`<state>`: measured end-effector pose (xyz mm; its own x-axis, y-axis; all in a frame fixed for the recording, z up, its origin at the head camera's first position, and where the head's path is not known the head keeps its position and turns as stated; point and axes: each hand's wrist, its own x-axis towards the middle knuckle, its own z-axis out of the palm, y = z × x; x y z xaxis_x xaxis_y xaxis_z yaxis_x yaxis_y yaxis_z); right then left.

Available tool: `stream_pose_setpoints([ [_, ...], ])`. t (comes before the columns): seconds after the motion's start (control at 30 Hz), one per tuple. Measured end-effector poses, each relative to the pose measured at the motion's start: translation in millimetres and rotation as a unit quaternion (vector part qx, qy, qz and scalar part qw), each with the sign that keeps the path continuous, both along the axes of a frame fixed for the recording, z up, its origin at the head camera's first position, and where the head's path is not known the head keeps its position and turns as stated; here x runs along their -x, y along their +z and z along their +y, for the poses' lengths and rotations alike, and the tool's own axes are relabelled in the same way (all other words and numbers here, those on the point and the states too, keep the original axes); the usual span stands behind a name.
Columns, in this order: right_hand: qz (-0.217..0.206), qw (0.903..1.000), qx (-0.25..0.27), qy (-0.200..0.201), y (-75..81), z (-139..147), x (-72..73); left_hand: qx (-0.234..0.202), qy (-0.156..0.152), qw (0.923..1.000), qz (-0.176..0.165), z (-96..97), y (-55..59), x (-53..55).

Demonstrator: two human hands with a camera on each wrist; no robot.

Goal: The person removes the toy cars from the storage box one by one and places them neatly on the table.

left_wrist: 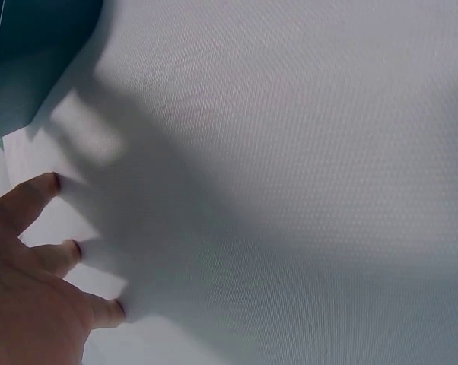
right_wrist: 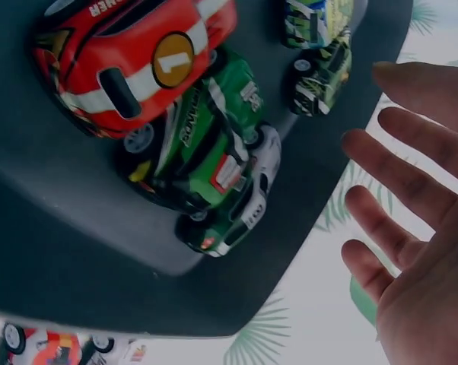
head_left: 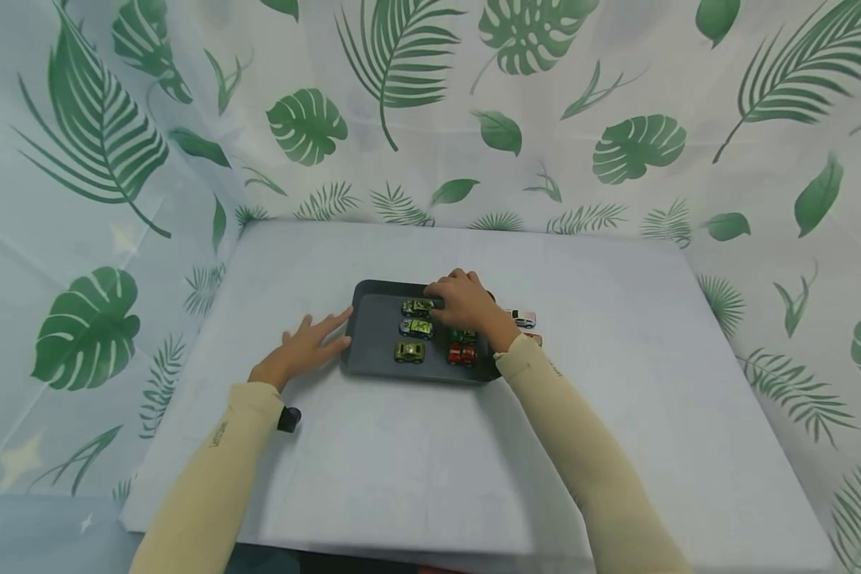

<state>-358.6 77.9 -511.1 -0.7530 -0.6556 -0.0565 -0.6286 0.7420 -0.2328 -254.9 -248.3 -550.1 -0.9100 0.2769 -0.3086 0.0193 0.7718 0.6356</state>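
A dark grey tray (head_left: 375, 339) holds several small toy cars. My left hand (head_left: 303, 349) is at its left edge, index finger and thumb by the rim, the other fingers spread on the tabletop in the left wrist view. Over the tray's far part, my right hand (head_left: 468, 303) has its fingertips close to a camouflage car (head_left: 418, 308). Its fingers are apart with nothing between them in the right wrist view. Below that car sit a yellow-green car (head_left: 417, 328) and an olive car (head_left: 410, 352). A red car (right_wrist: 130, 61), a green car (right_wrist: 214, 144) and a white-and-green car (right_wrist: 253, 199) stand in a row.
Just right of the tray, a white car (head_left: 523, 318) and a partly hidden orange-red car (head_left: 534, 339) stand on the white table (head_left: 660, 383). A leaf-print cloth (head_left: 545, 151) hangs behind and at both sides.
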Motion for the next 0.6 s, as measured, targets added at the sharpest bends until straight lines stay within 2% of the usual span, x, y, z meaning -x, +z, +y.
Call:
stream_pose_setpoints([
  [0.3, 0.014, 0.9998, -0.013, -0.006, -8.8, -4, 0.8, 0.008, 0.003, 1.0, -0.003, -0.7, -2.9, 0.2],
  [0.6, 0.002, 0.9999, -0.011, -0.007, -13.1, -11, 5.4, 0.014, 0.005, 0.9999, 0.0, 0.1, -3.3, -0.1],
])
